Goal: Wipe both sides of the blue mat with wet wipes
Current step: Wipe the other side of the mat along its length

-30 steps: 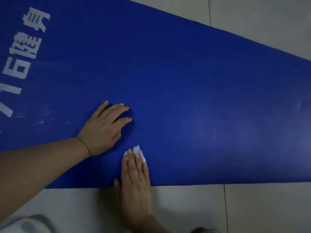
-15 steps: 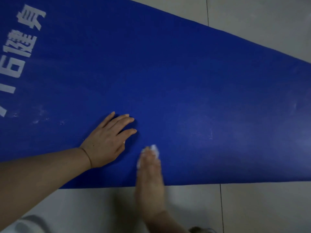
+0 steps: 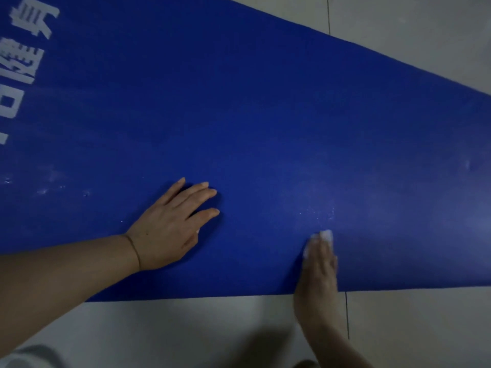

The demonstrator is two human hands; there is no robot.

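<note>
The blue mat lies flat on the tiled floor and fills most of the view, with white printed characters along its left end. My left hand rests flat on the mat near its front edge, fingers straight and spread. My right hand presses a white wet wipe onto the mat with straight fingers, to the right of the left hand. Only the wipe's edge shows beyond the fingertips. The right hand is motion-blurred.
Pale floor tiles run along the mat's front edge and show again at the upper right. Faint white specks mark the mat just beyond the wipe, and more lie near the left end.
My right hand has slid the wipe to the right along the mat's front part, away from the left hand. The left hand has stayed pressed in place.
</note>
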